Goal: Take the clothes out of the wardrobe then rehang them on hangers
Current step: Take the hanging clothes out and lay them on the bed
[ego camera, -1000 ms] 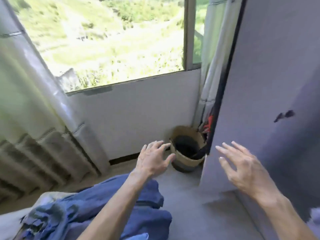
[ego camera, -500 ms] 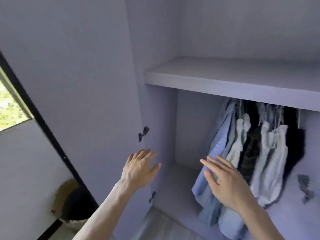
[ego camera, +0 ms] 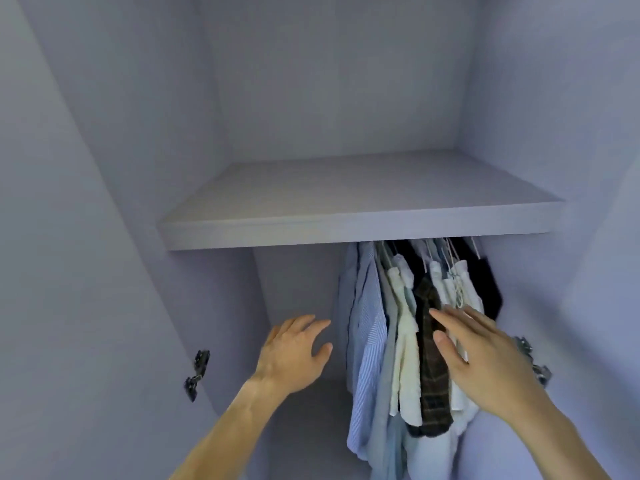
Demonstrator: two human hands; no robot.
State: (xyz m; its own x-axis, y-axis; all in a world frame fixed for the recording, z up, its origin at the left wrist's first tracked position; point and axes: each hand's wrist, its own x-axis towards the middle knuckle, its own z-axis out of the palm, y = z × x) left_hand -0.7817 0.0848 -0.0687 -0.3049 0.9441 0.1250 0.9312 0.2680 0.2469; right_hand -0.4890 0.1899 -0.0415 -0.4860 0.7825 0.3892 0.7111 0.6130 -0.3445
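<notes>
The lilac wardrobe (ego camera: pixel 214 299) stands open in front of me. Several garments hang on thin wire hangers (ego camera: pixel 450 261) under its shelf, bunched at the right: a blue striped shirt (ego camera: pixel 367 341), a cream top (ego camera: pixel 407 344), a dark plaid shirt (ego camera: pixel 431 375), white pieces (ego camera: pixel 450 282) and a black one (ego camera: pixel 486 285). My left hand (ego camera: pixel 294 355) reaches in with straight fingers, just left of the blue shirt and holding nothing. My right hand (ego camera: pixel 485 358) is spread in front of the plaid and white clothes; whether it touches them I cannot tell.
A bare shelf (ego camera: pixel 346 220) runs across the wardrobe above the clothes. Door hinges sit on the left panel (ego camera: pixel 197 372) and the right panel (ego camera: pixel 533 362). Left of the clothes the hanging space holds nothing.
My view swung from the window, basket and blue clothes pile round to the wardrobe's inside. Both hands have moved forward to the hanging clothes, still spread.
</notes>
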